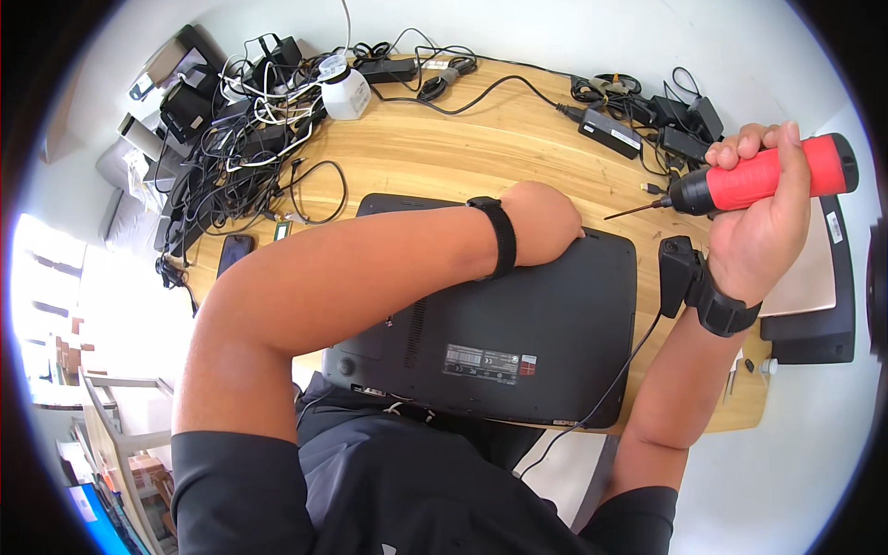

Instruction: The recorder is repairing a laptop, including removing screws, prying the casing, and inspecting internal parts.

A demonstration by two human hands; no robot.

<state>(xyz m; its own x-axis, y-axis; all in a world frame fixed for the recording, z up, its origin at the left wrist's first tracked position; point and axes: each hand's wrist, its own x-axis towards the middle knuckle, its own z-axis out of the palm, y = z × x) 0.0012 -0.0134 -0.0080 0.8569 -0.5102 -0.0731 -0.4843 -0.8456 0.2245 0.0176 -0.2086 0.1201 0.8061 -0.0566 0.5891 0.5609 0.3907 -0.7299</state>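
Note:
A black laptop [518, 324] lies upside down at the table's near edge, its underside with label and vents facing up. Across it reaches my left forearm, and my left hand [544, 225] rests at the laptop's far right corner. Its fingers are curled under and mostly hidden; one fingertip shows at the corner, so whatever they pinch cannot be made out. Raised to the right of the laptop, my right hand [763, 222] is wrapped round a red and black electric screwdriver [754, 182]. The long thin bit points left toward the far right corner, apart from the laptop.
Tangled cables and black adapters [245, 139] crowd the far left, beside a white bottle [346, 92]. More power adapters [610, 132] lie at the far right. A phone [235, 252] sits left of the laptop. A cable [638, 356] from my right wrist device crosses the laptop.

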